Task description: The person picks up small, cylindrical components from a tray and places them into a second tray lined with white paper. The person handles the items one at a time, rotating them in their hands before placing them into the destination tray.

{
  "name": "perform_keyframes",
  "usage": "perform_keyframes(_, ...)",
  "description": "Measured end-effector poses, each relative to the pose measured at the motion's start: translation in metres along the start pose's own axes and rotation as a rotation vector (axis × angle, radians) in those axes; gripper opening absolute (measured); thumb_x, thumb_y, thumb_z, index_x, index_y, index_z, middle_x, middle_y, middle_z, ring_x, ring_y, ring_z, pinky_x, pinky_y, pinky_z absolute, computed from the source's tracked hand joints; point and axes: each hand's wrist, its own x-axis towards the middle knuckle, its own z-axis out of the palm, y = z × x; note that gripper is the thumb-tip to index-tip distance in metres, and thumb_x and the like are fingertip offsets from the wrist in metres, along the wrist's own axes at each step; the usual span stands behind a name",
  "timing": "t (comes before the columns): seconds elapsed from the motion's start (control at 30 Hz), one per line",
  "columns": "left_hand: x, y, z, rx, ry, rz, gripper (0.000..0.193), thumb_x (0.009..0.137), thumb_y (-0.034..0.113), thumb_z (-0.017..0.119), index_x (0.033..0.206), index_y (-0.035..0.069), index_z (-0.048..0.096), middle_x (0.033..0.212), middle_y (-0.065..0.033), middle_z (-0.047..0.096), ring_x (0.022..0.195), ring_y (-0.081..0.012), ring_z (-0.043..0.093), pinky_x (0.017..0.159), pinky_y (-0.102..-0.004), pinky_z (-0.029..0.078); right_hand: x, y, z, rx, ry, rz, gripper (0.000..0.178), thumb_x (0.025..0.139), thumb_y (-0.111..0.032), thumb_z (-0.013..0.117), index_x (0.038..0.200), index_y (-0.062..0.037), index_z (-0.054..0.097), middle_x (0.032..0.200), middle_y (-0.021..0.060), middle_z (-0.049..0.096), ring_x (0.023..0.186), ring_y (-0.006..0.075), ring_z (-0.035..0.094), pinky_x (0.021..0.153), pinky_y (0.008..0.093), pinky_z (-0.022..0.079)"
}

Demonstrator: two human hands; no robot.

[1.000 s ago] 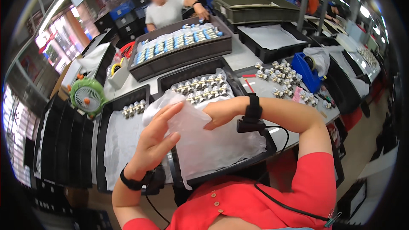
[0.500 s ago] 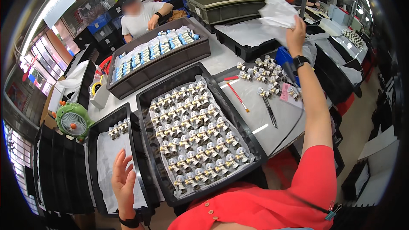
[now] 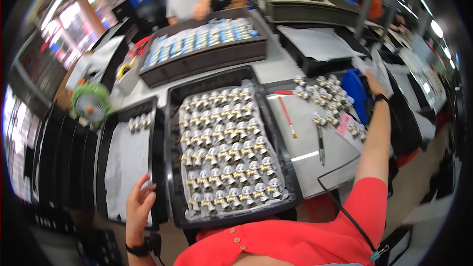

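My right hand reaches to the far right, its fingers closed on a crumpled white sheet, thin like tissue paper; its fingertips are blurred. Over the near end of the left black tray, my left hand is open and holds nothing. That narrow tray has a white liner and a few small figurines at its far end. Beside it, a larger black tray holds rows of small white-and-yellow figurines on a white liner.
Loose figurines lie on the table near a blue bin. A red brush, a black pen and a pink slip lie nearby. A co-worker sits behind a brown crate. A green fan stands left.
My right hand has lowered the white sheet from mid-air toward the trays at the right. My left hand stays low and open. The whole view has shifted.
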Motion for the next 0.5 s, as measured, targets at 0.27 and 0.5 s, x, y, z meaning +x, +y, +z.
perform_keyframes(0.27, 0.018, 0.03, 0.021, 0.202, -0.243, 0.258, 0.045, 0.085, 0.003, 0.059, 0.129, 0.003, 0.049, 0.123, -0.0109, 0.054, 0.105, -0.0194, 0.056, 0.09, -0.0309, 0.045, -0.014, -0.082, -0.055, -0.472, 0.285, -0.291, 0.059, 0.077, -0.045, 0.065, 0.113, 0.0017, 0.059, 0.115, 0.0282, 0.057, 0.114, 0.0389, 0.052, 0.093, 0.0425, 0.043)
perform_keyframes(0.5, 0.038, 0.042, 0.039, 0.362, -0.379, 0.407, 0.037, 0.082, -0.001, 0.059, 0.119, 0.002, 0.058, 0.113, -0.0097, 0.062, 0.098, -0.0194, 0.06, 0.087, -0.0307, 0.046, -0.224, -0.282, 0.006, 0.075, -0.301, -1.014, 0.047, 0.084, -0.037, 0.063, 0.112, 0.0009, 0.059, 0.103, 0.0165, 0.064, 0.094, 0.0251, 0.063, 0.08, 0.0331, 0.048)
